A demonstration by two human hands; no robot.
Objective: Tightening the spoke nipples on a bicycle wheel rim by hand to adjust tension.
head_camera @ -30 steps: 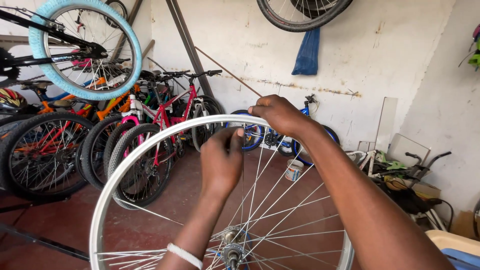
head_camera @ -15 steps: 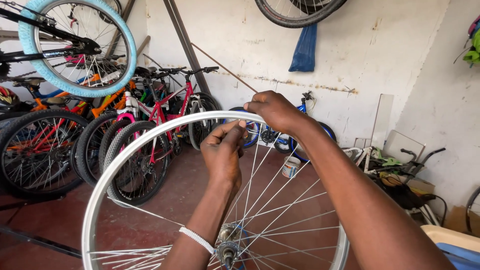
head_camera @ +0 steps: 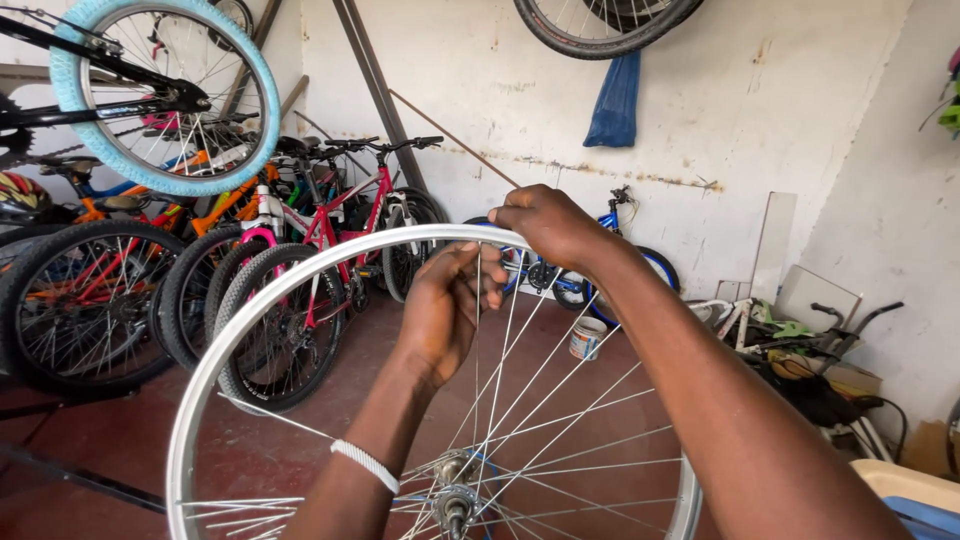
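Head view: one bare silver wheel rim (head_camera: 300, 275) upright before me. My right hand (head_camera: 545, 225) curls over its top edge; my left hand (head_camera: 445, 310) just inside, fingers (head_camera: 480, 280) pinching a spoke (head_camera: 478, 350). Open red floor (head_camera: 120, 440) beyond the rim; parked bicycles (head_camera: 250, 260) crowd the left wall.

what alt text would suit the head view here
A person's left hand pinches a spoke inside a bare silver bicycle wheel rim, while the right hand grips the rim's top. Bicycles stand parked along the wall behind.
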